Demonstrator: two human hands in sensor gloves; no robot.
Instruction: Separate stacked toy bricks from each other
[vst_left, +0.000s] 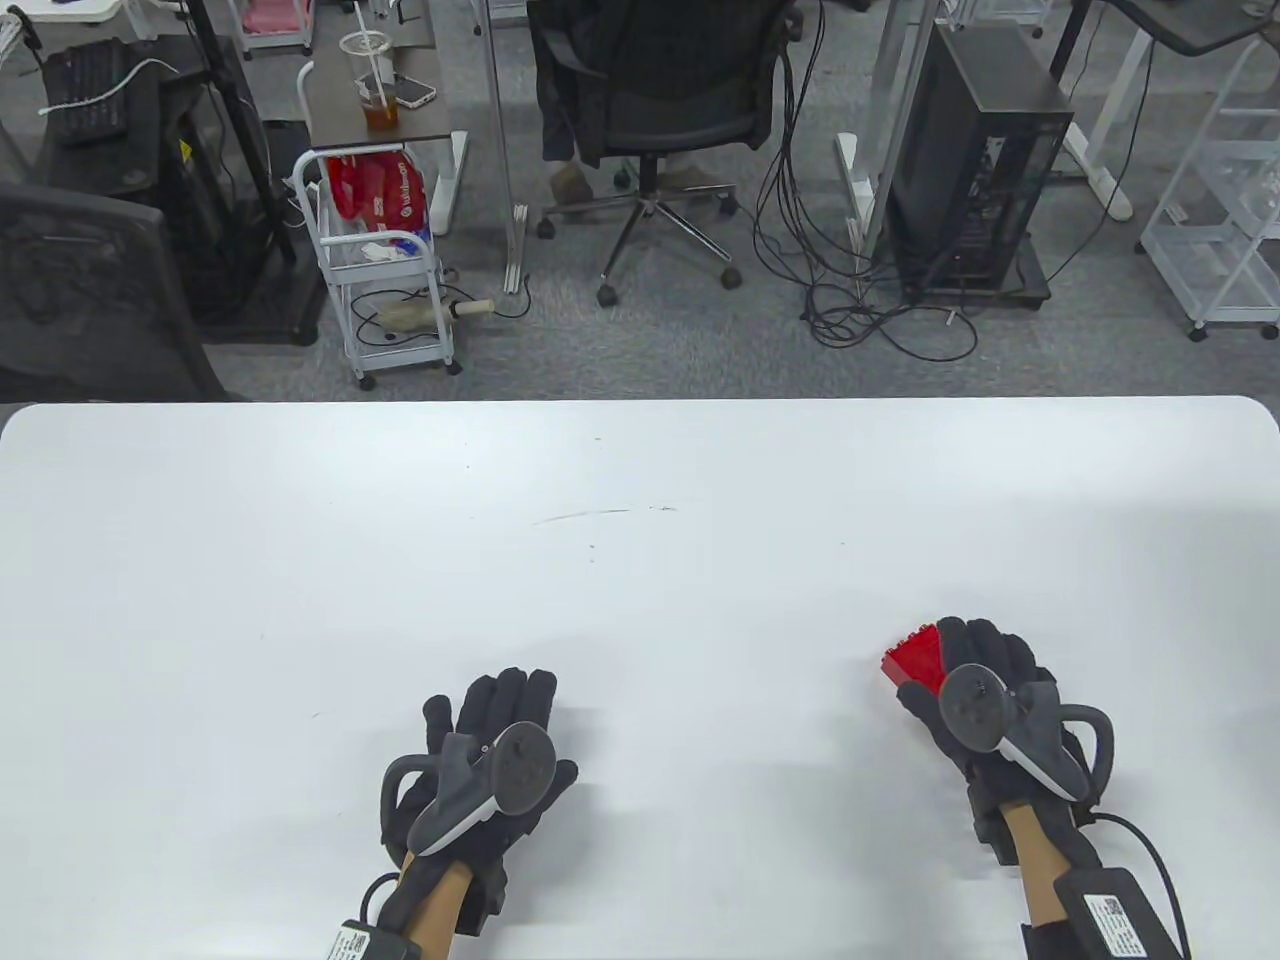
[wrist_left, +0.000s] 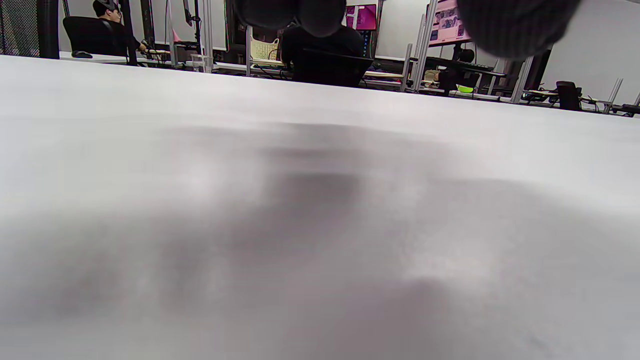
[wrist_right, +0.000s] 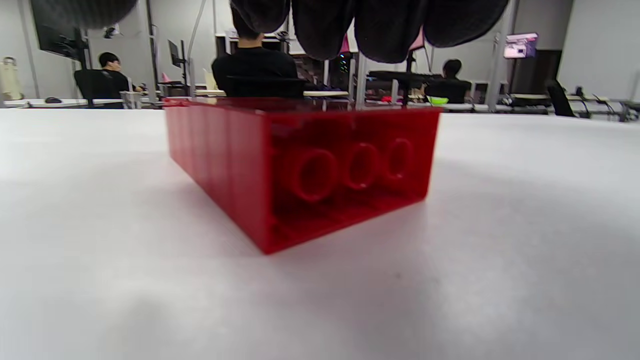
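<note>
A gloved right hand (vst_left: 985, 690), fingers spread, hovers over a red brick (vst_left: 915, 660) lying on its side on the white table (vst_left: 640, 520); the left hand (vst_left: 490, 745) rests nearby, fingers open.

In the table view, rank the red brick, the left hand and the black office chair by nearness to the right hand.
1. Red brick: under the right hand's fingers.
2. Left hand: across the table, near edge.
3. Black office chair: on the floor beyond the table's far edge.

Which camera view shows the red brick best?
The right wrist view: the brick fills the frame, its hollow underside facing the camera. The table view shows only a corner beside the right hand. The left wrist view shows none.
</note>
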